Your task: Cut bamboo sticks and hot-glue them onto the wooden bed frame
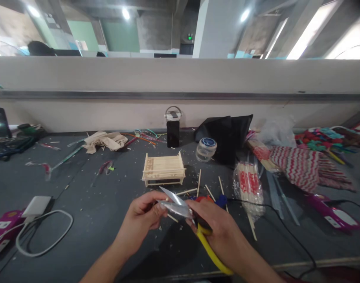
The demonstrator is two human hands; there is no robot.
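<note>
My right hand [217, 222] grips a pair of scissors [180, 208] with yellow handles, its silver blades parted and pointing left. My left hand [143, 214] is closed in a pinch beside the blades. A pale stick end [167, 199] shows at its fingertips, between the blades; the fingers hide most of it. Just beyond my hands, a small model [164, 169] built of wooden sticks stands on the dark table [109, 196]. Loose sticks [199, 182] lie to the right of it, close to a blue and red tool [221, 200] partly hidden behind my right hand.
A clear jar [206, 149] with a blue lid, a phone [173, 133] and a black bag [227, 135] stand towards the back. Packaged sticks [248, 184] lie at right, near a black cable. Purple power strips [333, 212] and a white charger [37, 206] sit at the sides.
</note>
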